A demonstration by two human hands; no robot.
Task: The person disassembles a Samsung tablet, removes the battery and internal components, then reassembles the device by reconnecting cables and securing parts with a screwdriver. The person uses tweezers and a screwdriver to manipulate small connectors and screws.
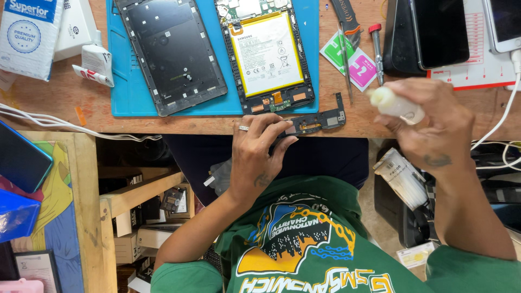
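Right of the blue mat (125, 81) I see green and pink square sachets (350, 59), while my left hand (258, 154) pinches the black bracket (317, 120), lying lengthwise along the desk edge just below the mat, and my right hand (429, 122) grips a small white bottle (393, 104) pointing left.

Left hand (255, 157) pins a small black circuit part (316, 122) at the bench edge; right hand (429, 122) grips a white bottle (395, 104).

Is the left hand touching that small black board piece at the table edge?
Touching. The head view shows the left hand with its fingertips resting on the near end of the small black board piece.
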